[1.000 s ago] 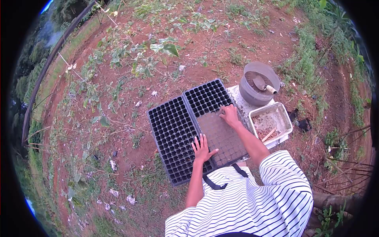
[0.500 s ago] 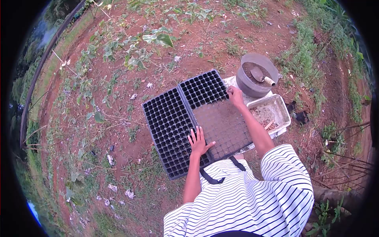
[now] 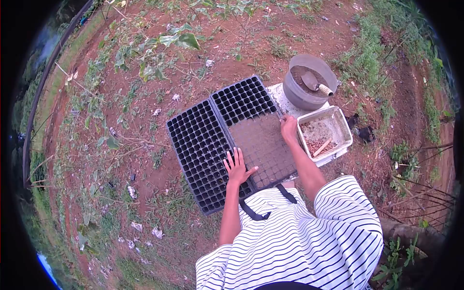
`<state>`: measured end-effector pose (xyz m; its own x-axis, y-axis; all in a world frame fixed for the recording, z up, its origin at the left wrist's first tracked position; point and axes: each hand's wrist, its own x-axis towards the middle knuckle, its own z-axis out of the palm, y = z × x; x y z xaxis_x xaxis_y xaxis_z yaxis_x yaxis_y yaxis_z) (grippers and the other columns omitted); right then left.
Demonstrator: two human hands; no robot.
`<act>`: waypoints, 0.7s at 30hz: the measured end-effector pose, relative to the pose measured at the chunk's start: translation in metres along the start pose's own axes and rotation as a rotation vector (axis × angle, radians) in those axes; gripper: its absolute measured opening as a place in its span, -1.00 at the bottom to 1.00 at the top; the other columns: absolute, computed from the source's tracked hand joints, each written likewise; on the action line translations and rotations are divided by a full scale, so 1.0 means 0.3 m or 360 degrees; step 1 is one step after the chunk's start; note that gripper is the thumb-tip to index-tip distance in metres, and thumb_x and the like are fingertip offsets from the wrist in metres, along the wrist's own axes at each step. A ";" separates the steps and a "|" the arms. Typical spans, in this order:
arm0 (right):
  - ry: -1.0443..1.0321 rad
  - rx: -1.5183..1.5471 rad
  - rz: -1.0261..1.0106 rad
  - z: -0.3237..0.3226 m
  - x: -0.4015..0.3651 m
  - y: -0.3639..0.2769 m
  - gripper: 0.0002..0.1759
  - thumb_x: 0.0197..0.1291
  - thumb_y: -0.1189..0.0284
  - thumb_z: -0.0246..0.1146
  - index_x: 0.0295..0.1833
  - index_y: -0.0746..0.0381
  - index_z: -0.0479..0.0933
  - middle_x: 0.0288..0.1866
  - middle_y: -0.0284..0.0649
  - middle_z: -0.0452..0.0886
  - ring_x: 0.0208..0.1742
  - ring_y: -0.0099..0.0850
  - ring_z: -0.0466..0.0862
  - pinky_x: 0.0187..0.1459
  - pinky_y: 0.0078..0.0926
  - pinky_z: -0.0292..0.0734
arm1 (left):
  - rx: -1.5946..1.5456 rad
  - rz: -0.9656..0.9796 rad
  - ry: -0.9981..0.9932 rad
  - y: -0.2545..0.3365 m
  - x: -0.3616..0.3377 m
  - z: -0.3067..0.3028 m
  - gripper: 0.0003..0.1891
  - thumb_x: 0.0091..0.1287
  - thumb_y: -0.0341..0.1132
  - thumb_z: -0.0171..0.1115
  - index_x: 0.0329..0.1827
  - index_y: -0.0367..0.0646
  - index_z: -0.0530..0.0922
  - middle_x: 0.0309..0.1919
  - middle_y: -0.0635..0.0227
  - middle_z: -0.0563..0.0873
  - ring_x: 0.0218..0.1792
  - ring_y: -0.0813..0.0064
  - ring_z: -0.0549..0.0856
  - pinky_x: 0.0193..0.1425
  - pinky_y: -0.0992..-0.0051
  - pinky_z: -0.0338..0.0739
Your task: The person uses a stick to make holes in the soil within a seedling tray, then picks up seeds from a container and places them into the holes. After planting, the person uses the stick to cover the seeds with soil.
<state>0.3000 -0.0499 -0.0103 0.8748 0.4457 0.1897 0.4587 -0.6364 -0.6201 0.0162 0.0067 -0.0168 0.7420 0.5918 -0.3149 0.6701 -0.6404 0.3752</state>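
Left hand (image 3: 236, 171) lies splayed — over two trays (image 3: 192, 140)

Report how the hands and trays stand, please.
Left hand across left tray and right tray; right hand at right tray's outer edge; right tray partly soil-filled; white basin beside right hand.

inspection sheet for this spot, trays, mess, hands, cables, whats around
Surface: white board under bucket and basin; support beneath trays mostly hidden
Left tray: cells look empty
Right tray: far cells look empty, nearer ones soil-covered
Bucket: soil, trowel
Basin: reddish bits, stick
Clutter: pale scraps on the ground
Left hand: spread flat near the tray seam
Right hand: at right tray's outer edge, contents unclear
Cables: nothing seen
Surroundings: reddish ground, leafy plants
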 end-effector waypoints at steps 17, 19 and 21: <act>-0.0235 0.0364 0.0361 0.004 -0.034 -0.085 -0.87 0.01 0.49 0.39 -0.29 0.29 0.71 -0.41 -0.06 0.72 -0.36 -0.28 0.74 -0.18 -0.38 0.60 | 0.0046 -0.0010 0.0014 0.008 -0.002 -0.009 0.28 0.05 0.56 0.05 0.59 -0.20 -0.25 0.59 0.14 -0.26 0.55 -0.09 -0.30 0.50 -0.20 -0.39; -0.0226 0.0370 0.0321 0.010 -0.043 -0.092 -0.87 0.02 0.50 0.39 -0.29 0.30 0.70 -0.42 -0.06 0.72 -0.37 -0.28 0.74 -0.19 -0.38 0.60 | 0.0048 -0.0009 0.0013 0.008 -0.001 -0.009 0.28 0.05 0.56 0.05 0.59 -0.20 -0.25 0.59 0.14 -0.26 0.55 -0.09 -0.30 0.50 -0.20 -0.39; -0.0220 0.0373 0.0282 0.011 -0.056 -0.098 -0.87 0.03 0.50 0.38 -0.28 0.31 0.70 -0.42 -0.06 0.72 -0.37 -0.28 0.74 -0.20 -0.38 0.59 | 0.0052 -0.0014 0.0008 0.009 -0.002 -0.009 0.28 0.05 0.56 0.06 0.58 -0.20 -0.25 0.59 0.15 -0.27 0.55 -0.09 -0.31 0.50 -0.19 -0.40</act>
<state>0.2715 -0.0365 0.0022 0.9012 0.4322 -0.0318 0.2388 -0.5566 -0.7957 0.0174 0.0058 -0.0133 0.7359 0.6000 -0.3138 0.6771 -0.6508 0.3435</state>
